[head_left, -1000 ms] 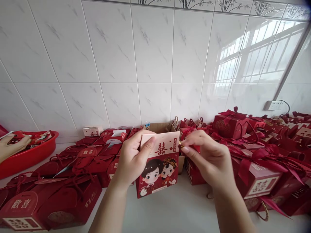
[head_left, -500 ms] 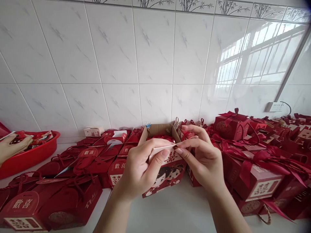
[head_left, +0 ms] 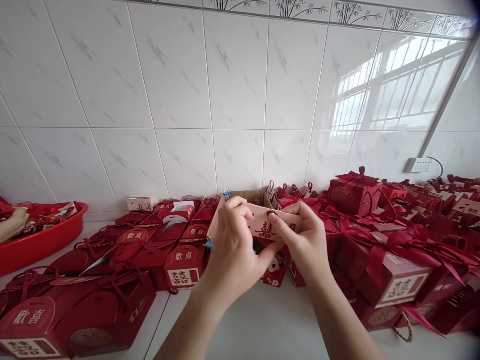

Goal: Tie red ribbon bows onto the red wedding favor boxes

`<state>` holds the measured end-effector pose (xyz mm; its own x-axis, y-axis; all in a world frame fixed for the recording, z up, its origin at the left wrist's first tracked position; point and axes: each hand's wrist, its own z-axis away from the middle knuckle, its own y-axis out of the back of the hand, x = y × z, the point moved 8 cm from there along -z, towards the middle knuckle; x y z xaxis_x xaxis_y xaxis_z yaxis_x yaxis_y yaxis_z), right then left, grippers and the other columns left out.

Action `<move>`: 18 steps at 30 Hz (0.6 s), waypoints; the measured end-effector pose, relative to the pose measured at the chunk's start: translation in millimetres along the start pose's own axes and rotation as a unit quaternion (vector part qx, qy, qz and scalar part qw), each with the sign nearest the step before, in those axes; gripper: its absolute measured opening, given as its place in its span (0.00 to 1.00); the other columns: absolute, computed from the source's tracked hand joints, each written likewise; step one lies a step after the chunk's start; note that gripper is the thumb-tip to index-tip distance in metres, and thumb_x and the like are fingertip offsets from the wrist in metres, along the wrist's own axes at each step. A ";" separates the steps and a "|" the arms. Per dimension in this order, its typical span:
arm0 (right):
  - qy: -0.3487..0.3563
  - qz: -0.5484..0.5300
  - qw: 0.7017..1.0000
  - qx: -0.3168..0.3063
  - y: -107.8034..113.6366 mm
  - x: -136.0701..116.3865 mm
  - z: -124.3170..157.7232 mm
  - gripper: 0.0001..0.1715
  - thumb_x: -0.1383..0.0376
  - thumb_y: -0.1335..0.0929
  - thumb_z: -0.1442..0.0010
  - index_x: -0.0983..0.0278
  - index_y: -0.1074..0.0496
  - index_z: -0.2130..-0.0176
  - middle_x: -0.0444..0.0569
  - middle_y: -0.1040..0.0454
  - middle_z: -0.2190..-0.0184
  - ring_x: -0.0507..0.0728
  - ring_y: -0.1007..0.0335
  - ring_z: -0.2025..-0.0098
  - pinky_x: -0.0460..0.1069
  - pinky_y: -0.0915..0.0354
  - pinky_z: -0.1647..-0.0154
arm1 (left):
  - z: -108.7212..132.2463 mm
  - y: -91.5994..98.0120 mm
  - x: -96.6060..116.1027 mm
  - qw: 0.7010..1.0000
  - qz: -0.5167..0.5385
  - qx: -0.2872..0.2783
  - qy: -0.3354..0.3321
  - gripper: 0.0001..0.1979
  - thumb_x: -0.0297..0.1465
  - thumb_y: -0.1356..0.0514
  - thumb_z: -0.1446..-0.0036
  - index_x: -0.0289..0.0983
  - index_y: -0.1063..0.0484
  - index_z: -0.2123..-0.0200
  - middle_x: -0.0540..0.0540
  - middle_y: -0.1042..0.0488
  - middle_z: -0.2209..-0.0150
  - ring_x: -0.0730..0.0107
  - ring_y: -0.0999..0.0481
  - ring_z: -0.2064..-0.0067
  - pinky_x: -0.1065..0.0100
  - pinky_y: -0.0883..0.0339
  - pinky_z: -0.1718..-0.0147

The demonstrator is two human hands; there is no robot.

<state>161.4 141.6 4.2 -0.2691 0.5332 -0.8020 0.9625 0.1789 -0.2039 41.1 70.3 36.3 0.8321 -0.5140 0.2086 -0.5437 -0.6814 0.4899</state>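
Note:
In front of me is a gift box (head_left: 275, 272) with cartoon figures on its red side and a cream panel (head_left: 264, 227) bearing a red double-happiness sign on top. My right hand (head_left: 307, 237) pinches the panel's right part, thumb on its face and fingers behind. At its left end, my left hand (head_left: 234, 250) has curled fingers over the upper edge, with the thumb reaching below it. My hands hide much of the box. Just behind stands an open cardboard box (head_left: 258, 197) with blue clips on its rim.
Red gift boxes (head_left: 183, 265) crowd the left side. More boxes with ribbon bows (head_left: 393, 280) are stacked on the right. At far left, another person's hand (head_left: 13, 225) is over a red basin (head_left: 48, 250). A tiled wall (head_left: 240, 100) rises behind.
The cream panel has turned from nearly edge-on to showing its face. My left hand has shifted from pinching its left edge to curling over it; my right hand has moved onto its right part.

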 end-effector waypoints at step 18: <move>-0.059 -0.187 0.980 0.045 4.8 19.5 -7.9 0.19 0.62 0.23 0.50 0.63 0.37 0.72 0.40 0.29 0.76 0.47 0.36 0.75 0.43 0.38 0.73 | 6.8 -24.7 4.6 0.993 -0.009 0.006 0.117 0.10 0.39 0.40 0.44 0.40 0.24 0.66 0.43 0.38 0.62 0.54 0.38 0.56 0.51 0.41 0.54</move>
<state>160.6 159.4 -8.0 -0.6024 0.3441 -0.7202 0.7982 0.2661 -0.5405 57.6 81.3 19.4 0.8433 -0.3681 0.3916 -0.5292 -0.6959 0.4855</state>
